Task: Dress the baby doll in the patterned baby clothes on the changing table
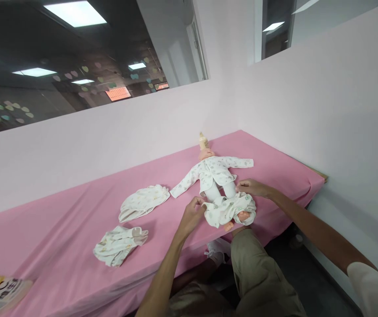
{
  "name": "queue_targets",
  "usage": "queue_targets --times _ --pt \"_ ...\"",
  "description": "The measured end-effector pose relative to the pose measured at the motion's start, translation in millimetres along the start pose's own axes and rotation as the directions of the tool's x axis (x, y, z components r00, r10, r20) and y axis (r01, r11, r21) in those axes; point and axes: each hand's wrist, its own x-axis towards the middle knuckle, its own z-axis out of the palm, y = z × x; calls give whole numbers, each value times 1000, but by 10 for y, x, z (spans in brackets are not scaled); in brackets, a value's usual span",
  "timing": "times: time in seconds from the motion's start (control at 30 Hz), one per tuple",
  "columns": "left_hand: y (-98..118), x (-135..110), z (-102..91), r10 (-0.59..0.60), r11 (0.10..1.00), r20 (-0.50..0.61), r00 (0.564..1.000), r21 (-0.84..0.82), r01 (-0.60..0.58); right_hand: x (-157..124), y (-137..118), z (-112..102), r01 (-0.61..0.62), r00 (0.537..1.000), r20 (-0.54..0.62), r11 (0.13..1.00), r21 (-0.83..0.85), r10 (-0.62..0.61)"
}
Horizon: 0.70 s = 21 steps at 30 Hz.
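A baby doll [206, 153] lies on its back, wearing a white patterned jacket [213, 171] with its sleeves spread wide. Small patterned trousers [224, 210] are bunched around the doll's lower legs, and its feet poke out below. My left hand [193, 214] pinches the left edge of the trousers' waist. On the other side, my right hand [252, 187] has its fingers closed at the right edge of the same waist, beside the doll's leg. The doll's white upper legs show between jacket and trousers.
Two folded patterned cloth pieces, one larger [144, 202] and one crumpled [120, 245], lie left of the doll on the pink sheet [76, 211]. A bottle [203, 141] stands behind its head. A yellow-and-white package [2, 293] lies front left. Walls border the back and right.
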Motion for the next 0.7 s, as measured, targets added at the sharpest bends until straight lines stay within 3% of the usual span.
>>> queue_targets --times 0.1,0.2,0.3,0.43,0.57,0.7 --pt "28 171 51 -59 979 -81 995 -201 42 71 -120 24 25 999 49 997 -73 -21" --pt "98 377 168 -84 962 -107 991 -269 53 151 -302 102 31 989 148 991 -128 -12" --pt "152 530 294 -128 964 -140 982 -252 90 230 -460 214 39 969 245 985 -167 3" --pt "137 580 353 -122 986 -224 967 -136 93 358 -472 202 -77 969 225 989 -123 103" --pt "53 508 248 -158 980 -125 979 -140 140 452 -261 -10 -137 981 127 987 -89 148" --pt "-71 402 90 -174 954 44 984 -241 180 474 -29 -157 -87 976 191 992 -87 102"
